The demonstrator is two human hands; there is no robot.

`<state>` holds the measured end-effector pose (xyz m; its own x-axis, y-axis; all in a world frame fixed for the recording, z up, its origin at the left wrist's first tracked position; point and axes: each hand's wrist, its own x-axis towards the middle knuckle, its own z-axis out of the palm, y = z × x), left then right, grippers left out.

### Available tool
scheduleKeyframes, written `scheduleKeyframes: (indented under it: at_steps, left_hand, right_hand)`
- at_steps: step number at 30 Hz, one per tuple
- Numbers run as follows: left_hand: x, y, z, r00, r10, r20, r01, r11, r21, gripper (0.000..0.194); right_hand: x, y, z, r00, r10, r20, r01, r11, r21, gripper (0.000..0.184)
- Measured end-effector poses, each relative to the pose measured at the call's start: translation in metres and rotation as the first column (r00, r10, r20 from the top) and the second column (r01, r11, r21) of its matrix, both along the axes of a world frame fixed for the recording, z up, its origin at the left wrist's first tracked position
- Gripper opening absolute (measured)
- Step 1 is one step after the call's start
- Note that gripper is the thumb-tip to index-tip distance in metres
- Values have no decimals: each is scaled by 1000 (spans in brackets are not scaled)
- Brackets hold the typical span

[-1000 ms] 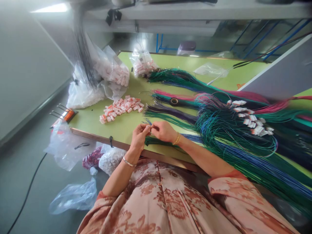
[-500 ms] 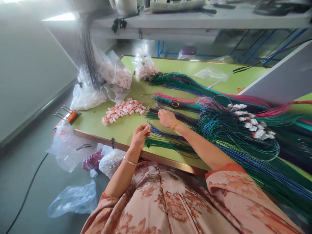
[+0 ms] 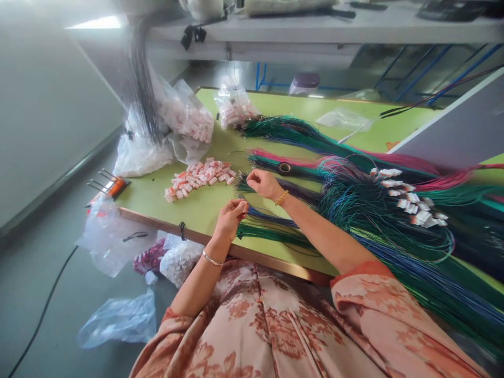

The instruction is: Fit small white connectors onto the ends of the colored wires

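My left hand (image 3: 230, 218) hovers near the green table's front edge (image 3: 157, 215), its fingers pinched on something small that I cannot make out, next to the ends of a blue wire bundle (image 3: 268, 215). My right hand (image 3: 264, 184) is raised a little over the ends of a purple and green wire bundle (image 3: 291, 189), with its fingers pinched, apparently on a thin wire. A loose pile of small white and orange connectors (image 3: 200, 176) lies to the left of both hands.
Long bundles of green, blue, pink and purple wires (image 3: 394, 226) cover the table's right side, some with white connectors (image 3: 409, 199) fitted. A tape roll (image 3: 284, 168) lies among them. Plastic bags of connectors (image 3: 185, 121) sit at the far left, and more bags (image 3: 114, 236) hang below the edge.
My right hand has left my left hand and reached to the purple and green wire ends, and is now lifted slightly with its fingers pinched. My left hand has hardly moved.
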<state>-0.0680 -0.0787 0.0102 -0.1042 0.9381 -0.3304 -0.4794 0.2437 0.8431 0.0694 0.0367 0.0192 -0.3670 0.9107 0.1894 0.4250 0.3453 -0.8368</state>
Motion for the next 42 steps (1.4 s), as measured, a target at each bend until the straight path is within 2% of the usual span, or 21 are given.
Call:
scheduleKeyframes:
  at_steps: [3, 7, 11, 16, 22, 29, 36, 38, 42]
  left_hand:
    - [0, 0, 2, 999, 6, 37, -6, 1000, 10, 33]
    - [0, 1, 4, 987, -15, 159, 9, 999, 37, 30]
    - [1, 3, 3, 959, -38, 280, 23, 998, 55, 27]
    - [4, 6, 3, 941, -34, 337, 34, 999, 7, 22]
    - [6, 7, 3, 943, -35, 332, 37, 999, -1, 22]
    - [7, 7, 3, 956, -35, 291, 32, 999, 17, 25]
    - [13, 4, 3, 980, -14, 196, -5, 995, 96, 30]
    - [16, 3, 1, 988, 17, 151, -34, 993, 113, 32]
    - [19, 2, -3, 993, 78, 90, -88, 991, 105, 33]
  right_hand:
    - [-11, -8, 14, 996, 46, -81, -48, 998, -28, 15]
    - [-9, -28, 26, 987, 51, -150, -56, 998, -32, 16]
    - [5, -52, 28, 983, 35, -178, -47, 997, -63, 17]
    - [19, -73, 23, 988, 10, -153, -23, 996, -84, 16]
    - [24, -83, 13, 996, 6, -84, -4, 1000, 26, 9]
    - [22, -88, 14, 1000, -18, -25, 22, 983, 182, 7]
    - [20, -90, 9, 998, -17, 53, -1, 949, 314, 9]
    - [18, -90, 6, 999, -10, 43, -4, 950, 314, 10]
    - [19, -89, -1, 999, 37, 19, -40, 972, 233, 12]
